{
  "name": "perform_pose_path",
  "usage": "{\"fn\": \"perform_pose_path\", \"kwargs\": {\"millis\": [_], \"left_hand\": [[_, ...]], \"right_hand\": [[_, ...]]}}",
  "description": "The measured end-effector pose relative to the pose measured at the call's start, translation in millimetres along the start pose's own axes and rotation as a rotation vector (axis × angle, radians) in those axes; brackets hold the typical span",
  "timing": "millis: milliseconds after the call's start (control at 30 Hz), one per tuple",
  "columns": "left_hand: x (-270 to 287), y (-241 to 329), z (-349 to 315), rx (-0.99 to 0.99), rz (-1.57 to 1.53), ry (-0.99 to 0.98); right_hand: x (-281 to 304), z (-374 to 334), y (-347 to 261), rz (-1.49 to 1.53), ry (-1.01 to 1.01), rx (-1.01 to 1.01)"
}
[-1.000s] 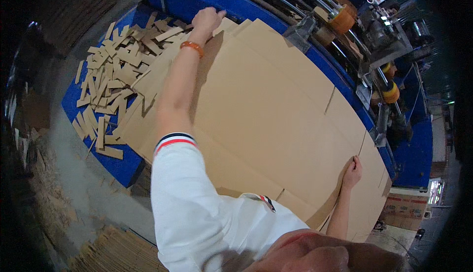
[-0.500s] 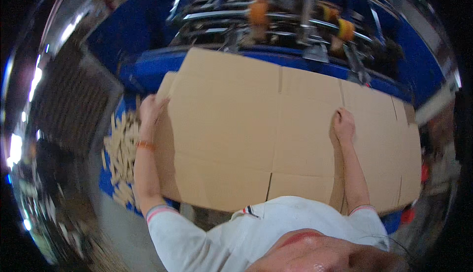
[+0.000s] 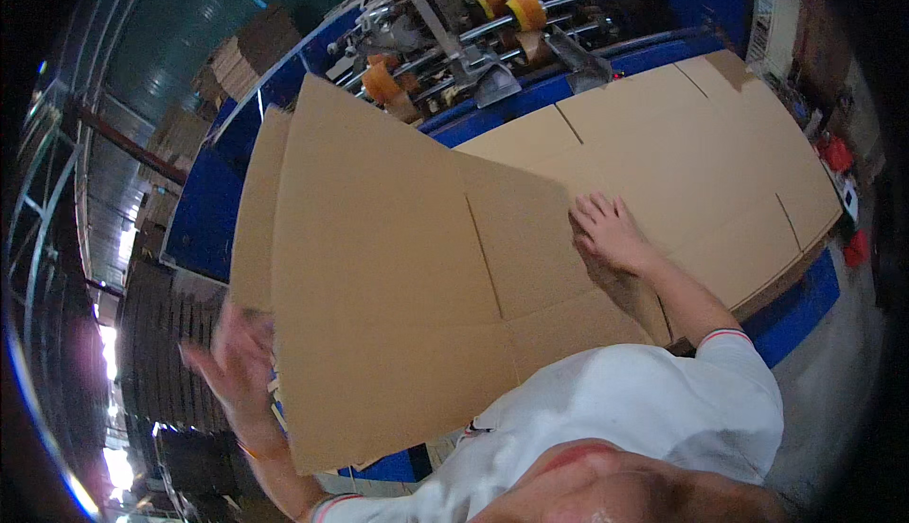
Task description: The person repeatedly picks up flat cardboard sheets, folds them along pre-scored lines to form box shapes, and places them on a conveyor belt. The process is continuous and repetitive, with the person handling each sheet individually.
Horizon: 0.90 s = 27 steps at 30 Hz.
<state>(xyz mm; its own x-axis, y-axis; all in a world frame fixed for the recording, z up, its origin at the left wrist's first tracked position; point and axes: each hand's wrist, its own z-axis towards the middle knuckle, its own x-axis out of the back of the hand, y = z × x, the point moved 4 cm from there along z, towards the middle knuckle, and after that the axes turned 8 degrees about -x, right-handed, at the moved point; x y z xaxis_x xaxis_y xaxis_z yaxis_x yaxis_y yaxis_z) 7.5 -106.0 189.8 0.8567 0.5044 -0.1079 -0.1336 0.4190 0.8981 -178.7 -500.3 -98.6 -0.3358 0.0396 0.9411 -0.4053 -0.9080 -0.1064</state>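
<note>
A large creased cardboard sheet [image 3: 398, 267] rises in front of me, its left part raised and bent over toward the right. Beneath its right edge, more flat cardboard [image 3: 701, 154] lies on a blue machine bed. My left hand [image 3: 241, 362], somewhat blurred, is beside the raised sheet's left edge, thumb spread away from the fingers; whether it touches the board is unclear. With fingers stretched out, my right hand [image 3: 611, 234] rests at the right end of the raised part, where it meets the flat cardboard.
Beyond the cardboard stands a blue machine [image 3: 454, 40] with metal shafts and orange rollers [image 3: 525, 12]. Stacked cardboard [image 3: 251, 54] stands at the far left, with another dark stack [image 3: 156, 334] nearer. Red objects [image 3: 835, 152] lie at the right.
The view has turned. The cardboard's left part has come up and folded rightward. My left hand has loosened from the edge, and my right hand has gone from curled to outstretched.
</note>
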Motion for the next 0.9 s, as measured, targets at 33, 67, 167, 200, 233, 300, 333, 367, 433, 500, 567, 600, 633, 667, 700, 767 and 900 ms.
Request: {"fn": "perform_pose_path", "kwargs": {"millis": [33, 67, 167, 200, 233, 300, 333, 367, 433, 500, 567, 600, 633, 667, 700, 767, 900], "left_hand": [[-30, -16, -28, -0.039, -0.04, -0.043], [-43, -33, -58, -0.051, 0.037, 0.023], [-39, -121, -144, 0.078, 0.554, 0.431], [-38, -145, -168, 0.149, 0.724, 0.534], [-40, -159, -183, 0.163, 0.828, 0.569], [-37, -161, -190, 0.136, 0.978, 0.572], [-28, -152, -190, 0.136, 0.999, 0.593], [-9, -143, -190, 0.233, 0.919, 0.647], [45, -123, -180, 0.471, 0.611, 0.78], [90, -98, -166, 0.243, 0.618, 0.737], [90, -63, -150, 0.07, 0.64, 0.859], [96, -58, -145, 0.082, 0.695, 0.813], [107, -58, -141, 0.098, 0.731, 0.762], [114, -59, -140, 0.12, 0.775, 0.712], [122, -63, -146, 0.101, 0.836, 0.741], [145, -94, -164, 0.075, 0.947, 0.786], [115, -127, -166, 0.053, 0.955, 0.836]], "right_hand": [[12, -17, -10, 0.04, -0.067, 0.036], [24, -32, -14, 0.145, -0.093, 0.056], [59, -83, 12, 0.44, -0.214, -0.151], [64, -100, 28, 0.577, -0.277, -0.364], [64, -119, 56, 0.439, -0.091, -0.487], [64, -173, 127, 0.216, 0.308, -0.726], [55, -205, 178, -0.227, 0.474, -0.848], [69, -229, 203, -0.257, 0.502, -0.964], [81, -320, 300, 0.015, 0.799, -1.348], [55, -383, 350, 0.958, 1.112, -1.569], [56, -379, 326, 1.771, 1.19, -1.403], [46, -378, 319, 1.809, 1.151, -1.346], [43, -377, 308, 1.828, 1.123, -1.282], [39, -375, 299, 1.847, 1.085, -1.229], [37, -357, 276, 1.849, 1.122, -1.259], [68, -308, 216, 1.588, 1.216, -1.206], [132, -273, 142, 0.387, 0.907, -0.95]]}}
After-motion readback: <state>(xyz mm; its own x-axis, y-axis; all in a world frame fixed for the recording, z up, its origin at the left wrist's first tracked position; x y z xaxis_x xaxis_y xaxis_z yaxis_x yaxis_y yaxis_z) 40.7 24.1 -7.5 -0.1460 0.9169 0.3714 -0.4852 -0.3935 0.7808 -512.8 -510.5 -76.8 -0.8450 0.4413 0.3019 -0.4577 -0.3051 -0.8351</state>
